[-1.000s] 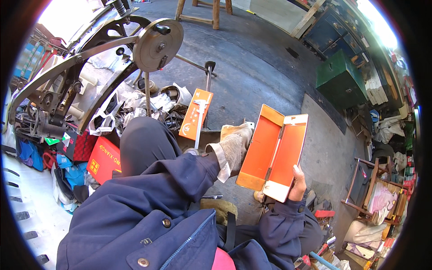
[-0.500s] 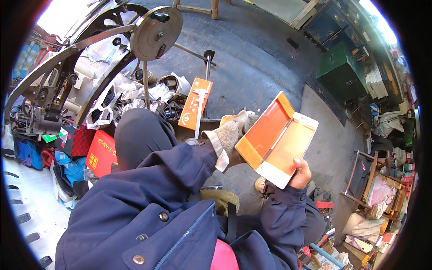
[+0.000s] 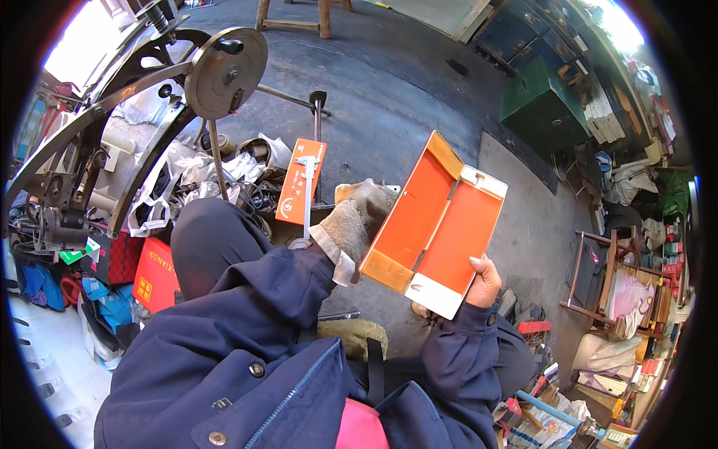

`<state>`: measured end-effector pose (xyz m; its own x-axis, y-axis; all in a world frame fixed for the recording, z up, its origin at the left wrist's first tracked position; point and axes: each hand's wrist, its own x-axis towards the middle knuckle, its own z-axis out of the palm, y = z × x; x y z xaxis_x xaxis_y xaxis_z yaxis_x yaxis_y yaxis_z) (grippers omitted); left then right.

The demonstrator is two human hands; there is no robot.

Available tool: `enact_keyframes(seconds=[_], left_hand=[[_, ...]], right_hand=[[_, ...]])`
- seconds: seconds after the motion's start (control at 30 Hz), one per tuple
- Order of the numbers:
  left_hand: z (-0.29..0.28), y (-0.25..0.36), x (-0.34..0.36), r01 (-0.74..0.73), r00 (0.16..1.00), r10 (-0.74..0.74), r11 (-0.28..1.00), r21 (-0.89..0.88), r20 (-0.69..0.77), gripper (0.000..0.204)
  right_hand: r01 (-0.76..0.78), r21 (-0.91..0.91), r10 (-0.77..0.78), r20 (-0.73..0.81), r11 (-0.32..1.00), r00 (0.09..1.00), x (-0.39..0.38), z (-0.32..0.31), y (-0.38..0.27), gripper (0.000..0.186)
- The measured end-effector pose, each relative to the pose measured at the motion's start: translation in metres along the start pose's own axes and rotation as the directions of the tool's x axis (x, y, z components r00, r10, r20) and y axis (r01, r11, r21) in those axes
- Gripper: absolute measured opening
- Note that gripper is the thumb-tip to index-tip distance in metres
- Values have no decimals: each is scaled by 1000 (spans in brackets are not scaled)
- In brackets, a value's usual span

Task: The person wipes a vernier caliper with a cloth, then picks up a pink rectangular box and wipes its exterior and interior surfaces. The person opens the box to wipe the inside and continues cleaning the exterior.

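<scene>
An orange and white hinged case (image 3: 441, 232), long and flat, lies opened out in front of me, its orange inside facing up. My right hand (image 3: 483, 283) grips the right half near its lower corner, thumb on top of the rim. Beside the left half is my left hand (image 3: 351, 224), covered by a worn grey-beige cloth or glove with a pale edge. Its fingers are hidden behind the case and the fabric. Left of that hand, a metal vernier caliper (image 3: 308, 187) rests on an orange flat box (image 3: 289, 196).
A hand-cranked machine with a big disc wheel (image 3: 226, 73) stands at the left. Below it are bags and a red box (image 3: 155, 275). A green metal box (image 3: 544, 108) sits far right, and a folding wooden chair (image 3: 609, 280) is nearer. A wooden stool (image 3: 324, 21) stands at the back.
The case has tilted so more of its orange inside shows. Both hands stay at it. The whole scene has shifted slightly left in view.
</scene>
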<state>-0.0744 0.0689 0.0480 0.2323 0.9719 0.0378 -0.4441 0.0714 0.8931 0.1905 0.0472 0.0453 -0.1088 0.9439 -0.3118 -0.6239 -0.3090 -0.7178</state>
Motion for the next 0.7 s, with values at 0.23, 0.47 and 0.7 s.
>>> enact_keyframes(seconds=[0.23,0.47,0.7], left_hand=[[4,-17,15,-344,925,256,249,905,281,24],[2,-4,17,-545,795,380,105,832,472,31],[-6,15,0,-299,936,329,554,777,126,16]], right_hand=[[196,130,-180,-126,972,976,3,11,8,53],[120,183,-78,-219,976,973,7,-1,7,47],[-16,85,31,-178,996,984,8,-1,6,45]])
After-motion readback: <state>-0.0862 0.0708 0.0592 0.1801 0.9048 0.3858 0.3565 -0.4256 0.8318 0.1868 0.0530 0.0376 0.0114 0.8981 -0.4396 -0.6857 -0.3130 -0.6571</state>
